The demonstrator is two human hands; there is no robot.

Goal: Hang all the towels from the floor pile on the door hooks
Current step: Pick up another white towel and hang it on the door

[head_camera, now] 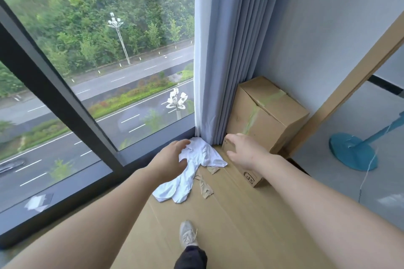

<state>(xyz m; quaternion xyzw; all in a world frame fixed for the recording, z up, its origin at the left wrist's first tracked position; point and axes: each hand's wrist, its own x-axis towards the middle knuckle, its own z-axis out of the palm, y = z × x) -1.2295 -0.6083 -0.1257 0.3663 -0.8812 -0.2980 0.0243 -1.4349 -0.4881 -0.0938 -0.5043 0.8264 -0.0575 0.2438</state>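
Observation:
A white towel (196,159) lies crumpled on the cardboard-covered floor in the corner by the window and the curtain foot. My left hand (172,157) grips its upper part, fingers curled over the cloth, and the towel's lower end trails toward me along the floor. My right hand (240,150) hovers just right of the towel with fingers spread and loosely bent, holding nothing, close to the corner of a cardboard box. No door hooks are in view.
A tall cardboard box (269,115) stands in the corner, a smaller one (251,175) in front of it. Blue-grey curtain (220,71) hangs beside the large window (98,71). Tape scraps (205,187) lie near the towel. A teal fan base (354,152) stands at right. My shoe (188,233) is below.

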